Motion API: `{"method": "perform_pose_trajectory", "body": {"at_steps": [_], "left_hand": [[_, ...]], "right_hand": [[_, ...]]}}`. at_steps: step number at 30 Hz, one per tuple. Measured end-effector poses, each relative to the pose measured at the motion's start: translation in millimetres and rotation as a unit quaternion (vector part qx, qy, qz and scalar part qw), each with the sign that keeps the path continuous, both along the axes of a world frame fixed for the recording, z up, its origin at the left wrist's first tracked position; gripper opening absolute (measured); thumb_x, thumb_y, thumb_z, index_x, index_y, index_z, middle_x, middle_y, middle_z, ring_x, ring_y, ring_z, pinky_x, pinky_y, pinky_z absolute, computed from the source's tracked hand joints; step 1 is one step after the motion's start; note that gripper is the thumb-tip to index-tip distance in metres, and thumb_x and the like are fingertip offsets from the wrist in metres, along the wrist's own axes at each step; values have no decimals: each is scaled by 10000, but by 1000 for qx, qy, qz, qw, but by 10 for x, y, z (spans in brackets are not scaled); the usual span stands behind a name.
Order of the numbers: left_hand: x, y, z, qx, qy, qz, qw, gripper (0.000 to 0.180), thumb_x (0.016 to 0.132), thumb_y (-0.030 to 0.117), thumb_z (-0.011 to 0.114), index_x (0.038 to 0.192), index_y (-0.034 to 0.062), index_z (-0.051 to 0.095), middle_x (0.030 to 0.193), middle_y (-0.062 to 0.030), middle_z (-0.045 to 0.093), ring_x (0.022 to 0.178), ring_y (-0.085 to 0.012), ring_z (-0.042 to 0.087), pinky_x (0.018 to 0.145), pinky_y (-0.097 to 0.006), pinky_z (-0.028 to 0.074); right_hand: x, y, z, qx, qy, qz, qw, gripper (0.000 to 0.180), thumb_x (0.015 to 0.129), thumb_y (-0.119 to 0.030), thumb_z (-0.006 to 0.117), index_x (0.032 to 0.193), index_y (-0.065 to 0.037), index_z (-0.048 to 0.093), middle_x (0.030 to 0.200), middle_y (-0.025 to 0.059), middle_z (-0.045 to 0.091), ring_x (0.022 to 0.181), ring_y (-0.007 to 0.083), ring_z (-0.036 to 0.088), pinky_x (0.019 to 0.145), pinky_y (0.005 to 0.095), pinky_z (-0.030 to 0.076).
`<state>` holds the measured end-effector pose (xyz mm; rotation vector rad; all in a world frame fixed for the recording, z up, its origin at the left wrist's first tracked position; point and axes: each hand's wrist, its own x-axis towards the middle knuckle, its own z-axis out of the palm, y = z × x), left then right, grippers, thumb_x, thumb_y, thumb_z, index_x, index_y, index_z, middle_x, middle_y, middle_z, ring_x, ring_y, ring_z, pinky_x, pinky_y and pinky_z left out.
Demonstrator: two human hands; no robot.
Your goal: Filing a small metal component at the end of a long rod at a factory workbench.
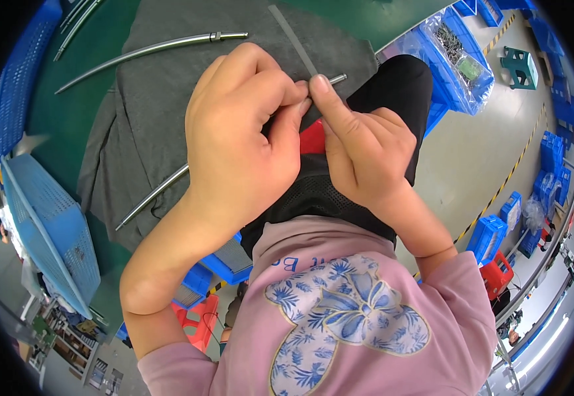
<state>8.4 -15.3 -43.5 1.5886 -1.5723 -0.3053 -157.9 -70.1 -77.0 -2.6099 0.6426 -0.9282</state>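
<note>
A thin, shiny metal tube slants behind my left hand. Its narrow end shows again just past my right fingertips. The left fingers are closed in a pinch on the tube near that end. Beside them, my right hand is closed, its outstretched fingertip pressing the lower end of a narrow, translucent grey strip against the tube. The strip's upper part sticks up and away. My hands hide where strip and tube meet. Another curved metal tube with a collar near one end lies farther off.
A dark grey cloth covers part of the green tabletop. Blue perforated baskets stand at the left. At the right, a blue bin holds small metal parts in plastic. More metal rods lie at the far left.
</note>
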Motion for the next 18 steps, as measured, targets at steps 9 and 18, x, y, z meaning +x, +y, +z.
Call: {"method": "perform_pose_trajectory", "body": {"at_steps": [9,18], "left_hand": [[6,-20,-2,-10,-2,-1,1000,142,702,-113,689,747,-24,588,729,-69,512,622,-160,500,552,-253,405],[-21,-4,-10,-10,7,12,1000,145,695,-110,692,741,-19,588,726,-74,514,617,-169,503,560,-257,412]], "right_hand": [[159,-117,-115,-29,-107,-7,994,526,615,8,645,1138,-36,675,497,-28,393,406,131,383,440,264,307],[-2,1,141,-7,-15,-9,1000,528,581,42,615,1105,33,672,479,-4,425,372,119,398,423,259,288]]}}
